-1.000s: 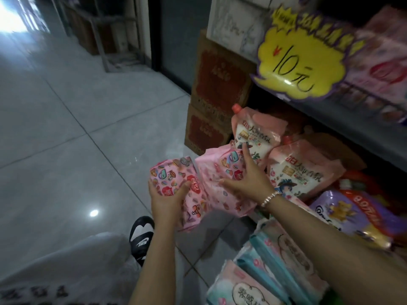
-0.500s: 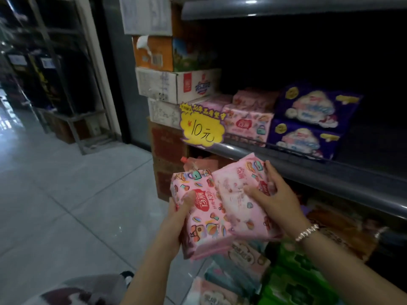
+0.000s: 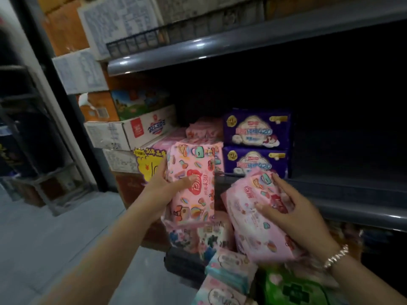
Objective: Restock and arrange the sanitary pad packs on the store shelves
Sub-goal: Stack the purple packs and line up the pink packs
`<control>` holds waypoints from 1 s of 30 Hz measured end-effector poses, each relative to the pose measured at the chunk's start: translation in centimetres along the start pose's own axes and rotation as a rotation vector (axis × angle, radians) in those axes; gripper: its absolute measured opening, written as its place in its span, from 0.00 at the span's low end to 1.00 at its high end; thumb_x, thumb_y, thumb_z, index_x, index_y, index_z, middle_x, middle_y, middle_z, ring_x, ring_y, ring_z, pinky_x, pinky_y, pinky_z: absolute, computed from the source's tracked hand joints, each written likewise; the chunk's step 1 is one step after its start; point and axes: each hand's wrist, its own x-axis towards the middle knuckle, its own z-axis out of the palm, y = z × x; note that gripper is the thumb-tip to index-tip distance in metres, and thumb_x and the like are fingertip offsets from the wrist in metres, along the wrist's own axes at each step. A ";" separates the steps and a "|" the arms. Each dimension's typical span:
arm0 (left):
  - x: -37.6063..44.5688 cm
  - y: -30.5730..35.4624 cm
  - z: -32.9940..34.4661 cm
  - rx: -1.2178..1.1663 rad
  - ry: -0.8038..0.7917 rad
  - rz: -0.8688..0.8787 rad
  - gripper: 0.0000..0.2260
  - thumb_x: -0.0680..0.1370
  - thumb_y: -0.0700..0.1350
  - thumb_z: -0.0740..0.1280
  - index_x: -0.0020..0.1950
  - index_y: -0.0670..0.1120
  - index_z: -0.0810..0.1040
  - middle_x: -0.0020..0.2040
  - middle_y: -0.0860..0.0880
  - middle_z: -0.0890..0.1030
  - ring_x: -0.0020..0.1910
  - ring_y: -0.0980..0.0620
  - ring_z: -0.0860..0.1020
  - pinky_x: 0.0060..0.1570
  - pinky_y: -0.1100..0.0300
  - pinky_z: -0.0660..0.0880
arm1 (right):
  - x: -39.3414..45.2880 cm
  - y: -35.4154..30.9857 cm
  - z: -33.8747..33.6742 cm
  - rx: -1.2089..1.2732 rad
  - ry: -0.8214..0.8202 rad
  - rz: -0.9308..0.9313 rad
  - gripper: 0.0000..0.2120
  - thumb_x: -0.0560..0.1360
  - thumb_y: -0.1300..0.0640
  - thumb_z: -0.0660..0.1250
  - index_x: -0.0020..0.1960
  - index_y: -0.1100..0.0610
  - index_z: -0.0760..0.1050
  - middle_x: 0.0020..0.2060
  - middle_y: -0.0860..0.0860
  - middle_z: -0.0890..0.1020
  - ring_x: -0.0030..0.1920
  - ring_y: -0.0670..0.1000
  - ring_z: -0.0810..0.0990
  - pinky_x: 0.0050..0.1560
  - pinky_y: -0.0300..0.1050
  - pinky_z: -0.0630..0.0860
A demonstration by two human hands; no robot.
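Observation:
My left hand (image 3: 166, 187) grips a pink patterned pad pack (image 3: 191, 183), held upright in front of the grey shelf (image 3: 343, 194), its top against the pink packs (image 3: 204, 130) stacked there. My right hand (image 3: 288, 208) holds a second pink pad pack (image 3: 255, 219), tilted, just below the shelf's front edge. Two purple pad packs (image 3: 255, 146) sit stacked on the shelf to the right of the pink ones. The shelf is dark and bare further right.
A yellow price sign (image 3: 146, 166) hangs at the shelf's left end. Cardboard boxes (image 3: 130, 130) are stacked to the left. An upper shelf (image 3: 220, 47) overhangs. Below lie more packs, pink, teal (image 3: 229, 274) and green (image 3: 293, 289). Grey tiled floor lies at the left.
Both hands have risen from near the floor to the shelf. The two pink packs, held side by side before, are apart now; the left one reaches the shelf's pink stack.

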 end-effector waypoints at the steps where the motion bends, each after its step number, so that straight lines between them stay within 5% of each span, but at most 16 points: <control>1: 1.3 1.4 -0.2 0.099 -0.009 0.048 0.39 0.62 0.43 0.76 0.70 0.53 0.66 0.51 0.48 0.85 0.46 0.47 0.84 0.44 0.46 0.82 | 0.6 0.0 -0.2 0.009 -0.011 0.011 0.40 0.65 0.45 0.76 0.72 0.35 0.61 0.62 0.47 0.76 0.52 0.45 0.79 0.50 0.47 0.80; 5: 6.7 6.7 -0.6 0.450 -0.046 0.200 0.46 0.69 0.37 0.75 0.77 0.58 0.52 0.51 0.53 0.83 0.43 0.54 0.84 0.40 0.57 0.82 | 2.7 -0.5 0.3 0.106 -0.058 0.015 0.35 0.67 0.51 0.76 0.69 0.35 0.64 0.47 0.38 0.76 0.41 0.44 0.83 0.38 0.41 0.81; 7: 9.5 8.9 -0.7 0.628 -0.067 0.249 0.49 0.70 0.36 0.75 0.78 0.60 0.47 0.55 0.51 0.80 0.45 0.56 0.83 0.46 0.56 0.81 | 3.6 -0.7 0.9 0.146 -0.051 0.005 0.34 0.67 0.52 0.76 0.67 0.35 0.66 0.47 0.36 0.75 0.44 0.44 0.83 0.41 0.43 0.82; 10: 13.5 11.1 -0.3 0.951 -0.061 0.321 0.51 0.69 0.41 0.77 0.77 0.63 0.44 0.70 0.43 0.65 0.60 0.45 0.76 0.60 0.49 0.75 | 4.3 -0.6 1.9 0.217 -0.026 0.023 0.32 0.65 0.50 0.77 0.64 0.33 0.67 0.50 0.35 0.74 0.46 0.42 0.81 0.39 0.40 0.82; 12: 15.9 11.9 0.5 1.156 -0.066 0.340 0.50 0.70 0.43 0.76 0.77 0.63 0.42 0.75 0.40 0.55 0.68 0.40 0.68 0.64 0.54 0.71 | 4.3 -0.4 2.2 0.263 -0.026 0.046 0.33 0.64 0.50 0.77 0.63 0.34 0.68 0.52 0.34 0.74 0.45 0.38 0.79 0.36 0.32 0.78; 17: 21.6 12.3 1.8 1.392 -0.012 0.300 0.49 0.73 0.48 0.74 0.77 0.62 0.38 0.79 0.42 0.46 0.78 0.42 0.49 0.75 0.45 0.50 | 4.4 0.0 1.3 0.287 -0.097 0.080 0.41 0.53 0.47 0.81 0.64 0.34 0.70 0.51 0.36 0.80 0.48 0.40 0.83 0.53 0.46 0.81; 22: 25.0 13.3 3.3 1.425 -0.137 0.373 0.46 0.74 0.45 0.73 0.78 0.61 0.42 0.79 0.45 0.55 0.71 0.43 0.66 0.60 0.61 0.67 | 5.6 0.1 0.2 0.306 -0.098 0.087 0.41 0.51 0.44 0.81 0.61 0.32 0.69 0.51 0.37 0.82 0.49 0.40 0.83 0.54 0.46 0.80; 27: 26.9 12.9 5.2 1.476 -0.203 0.358 0.39 0.74 0.45 0.73 0.77 0.60 0.54 0.75 0.48 0.65 0.69 0.45 0.69 0.65 0.54 0.69 | 6.5 0.6 1.3 0.336 -0.112 0.057 0.45 0.48 0.38 0.81 0.63 0.34 0.69 0.51 0.29 0.79 0.52 0.38 0.81 0.57 0.42 0.78; 30: 27.4 12.3 5.5 1.467 -0.179 0.410 0.31 0.78 0.41 0.66 0.77 0.58 0.59 0.77 0.48 0.61 0.68 0.45 0.69 0.62 0.58 0.69 | 6.6 0.7 2.1 0.331 -0.135 0.034 0.47 0.47 0.36 0.81 0.65 0.36 0.69 0.53 0.32 0.80 0.54 0.39 0.81 0.59 0.42 0.76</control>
